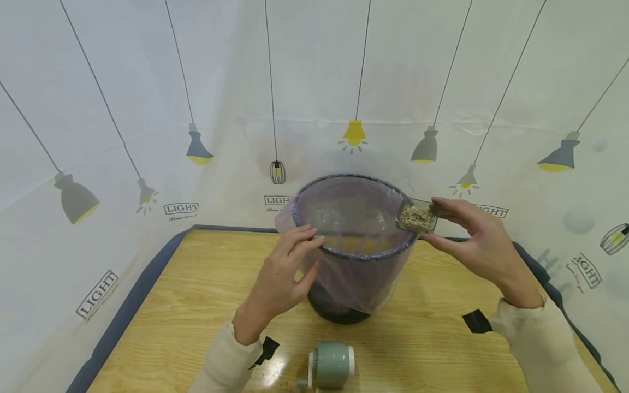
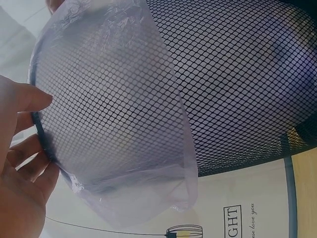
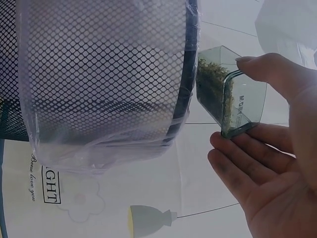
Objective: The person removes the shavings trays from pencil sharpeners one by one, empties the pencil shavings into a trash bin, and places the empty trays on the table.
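A black mesh wastebasket (image 1: 339, 315) stands on the table, lined with a thin purple plastic bag (image 1: 363, 278) folded over its rim. At the near left of the rim, my left hand (image 1: 282, 273) holds on, fingertips over the edge and thumb outside. My right hand (image 1: 479, 240) pinches a clear sharpener drawer (image 3: 250, 104) between thumb and fingers. Pencil shavings (image 3: 215, 79) fill part of it. In the head view the drawer is tilted at the right side of the rim, overlapping it.
A green pencil sharpener (image 1: 332, 364) with a white edge and crank lies at the table's near side, below the wastebasket. The wooden table (image 1: 196, 295) has a dark blue border. Behind it hangs a white sheet (image 1: 314, 65) printed with lamps.
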Demonstrator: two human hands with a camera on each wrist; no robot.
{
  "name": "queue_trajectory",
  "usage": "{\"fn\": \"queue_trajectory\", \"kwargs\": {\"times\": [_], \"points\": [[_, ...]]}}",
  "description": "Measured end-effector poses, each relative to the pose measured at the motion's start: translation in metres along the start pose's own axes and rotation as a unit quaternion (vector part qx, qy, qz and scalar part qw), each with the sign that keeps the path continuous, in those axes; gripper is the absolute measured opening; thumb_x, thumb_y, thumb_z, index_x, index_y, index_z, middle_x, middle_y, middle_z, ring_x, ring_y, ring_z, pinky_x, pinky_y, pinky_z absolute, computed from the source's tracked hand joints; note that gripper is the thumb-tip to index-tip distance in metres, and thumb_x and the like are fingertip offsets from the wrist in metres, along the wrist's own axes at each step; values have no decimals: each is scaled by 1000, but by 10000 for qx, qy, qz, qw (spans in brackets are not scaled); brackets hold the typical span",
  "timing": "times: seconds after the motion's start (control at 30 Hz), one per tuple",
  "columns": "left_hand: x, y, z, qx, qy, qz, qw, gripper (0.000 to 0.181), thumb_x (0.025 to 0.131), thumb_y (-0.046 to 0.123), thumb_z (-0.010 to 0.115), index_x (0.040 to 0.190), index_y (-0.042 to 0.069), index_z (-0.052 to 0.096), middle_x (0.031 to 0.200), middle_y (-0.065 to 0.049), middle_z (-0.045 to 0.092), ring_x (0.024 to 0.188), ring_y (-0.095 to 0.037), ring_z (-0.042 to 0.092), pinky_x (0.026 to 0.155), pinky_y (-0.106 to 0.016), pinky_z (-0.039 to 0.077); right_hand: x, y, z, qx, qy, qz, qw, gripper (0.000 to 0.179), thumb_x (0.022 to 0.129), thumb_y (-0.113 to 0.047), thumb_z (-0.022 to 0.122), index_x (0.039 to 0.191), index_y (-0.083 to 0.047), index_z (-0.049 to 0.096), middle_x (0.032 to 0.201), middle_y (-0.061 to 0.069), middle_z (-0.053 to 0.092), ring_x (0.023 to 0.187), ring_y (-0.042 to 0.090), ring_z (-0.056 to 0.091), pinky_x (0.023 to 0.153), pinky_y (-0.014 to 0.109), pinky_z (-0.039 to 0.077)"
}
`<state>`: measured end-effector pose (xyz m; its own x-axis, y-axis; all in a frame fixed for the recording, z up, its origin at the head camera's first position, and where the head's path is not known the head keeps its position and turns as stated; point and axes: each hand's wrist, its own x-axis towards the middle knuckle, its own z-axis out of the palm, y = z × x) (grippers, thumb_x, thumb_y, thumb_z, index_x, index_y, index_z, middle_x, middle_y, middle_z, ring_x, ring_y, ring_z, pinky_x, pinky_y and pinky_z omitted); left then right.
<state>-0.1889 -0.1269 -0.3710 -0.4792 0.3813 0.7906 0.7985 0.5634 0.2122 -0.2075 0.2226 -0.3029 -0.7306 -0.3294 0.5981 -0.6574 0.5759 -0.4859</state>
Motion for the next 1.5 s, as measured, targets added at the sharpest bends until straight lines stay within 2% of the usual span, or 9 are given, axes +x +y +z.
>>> {"fn": "queue_trajectory", "kwargs": {"times": [0.17,0.6,0.67,0.87,0.93,1.37,1.43,1.5], "points": [[1,-1,1,11,3,57,10000,40,85,4,71,124,0,64,130,-19,57,130,-32,50,110,-42,43,3,1,2,-126,37,-206,9997,70,74,0,84,138,-6,57,124,15,65,112,-15,51,94,2,38],[1,-1,0,-14,-4,-18,10000,39,86,4,70,124,1,64,132,-18,57,131,-32,50,110,-42,43,14,0,12,-30,34,-388,9992,68,72,-1,86,135,-7,60,124,13,66,110,-8,56,96,5,40],[1,0,0,-24,4,-26,10000,39,86,4,70,124,1,64,132,-17,57,131,-32,50,109,-43,44,16,0,14,-7,30,-441,9990,69,72,-1,86,135,-6,60,124,13,66,110,-3,59,97,6,41],[0,0,0,-18,82,19,10000,39,85,5,71,123,1,64,131,-17,57,130,-32,50,108,-44,44,19,-2,19,24,-122,-405,9991,67,75,-2,85,137,-5,58,125,12,66,110,24,64,97,6,41],[0,0,0,-20,95,25,9999,39,85,5,71,123,1,64,131,-17,57,130,-32,50,108,-44,44,20,-2,21,11,-136,-426,9990,66,75,-2,85,136,-3,58,124,12,66,109,28,64,97,6,40],[0,1,1,-39,11,-50,10000,40,85,4,71,124,1,64,132,-17,57,131,-32,49,109,-44,43,27,-2,31,-240,-61,-874,9959,65,71,0,85,130,4,59,120,17,66,106,31,65,96,4,40],[0,1,0,-35,2,-51,10000,40,86,4,71,125,1,63,132,-17,56,131,-32,49,110,-43,43,28,-2,32,-243,-75,-898,9956,65,71,0,86,131,3,59,121,17,66,106,31,65,96,6,41],[0,1,0,-25,-9,-55,10000,40,86,4,71,125,2,63,132,-17,56,131,-31,49,110,-43,43,29,-3,34,-282,-108,-895,9955,65,72,-2,86,131,3,59,122,16,65,106,29,65,95,12,47]]}}
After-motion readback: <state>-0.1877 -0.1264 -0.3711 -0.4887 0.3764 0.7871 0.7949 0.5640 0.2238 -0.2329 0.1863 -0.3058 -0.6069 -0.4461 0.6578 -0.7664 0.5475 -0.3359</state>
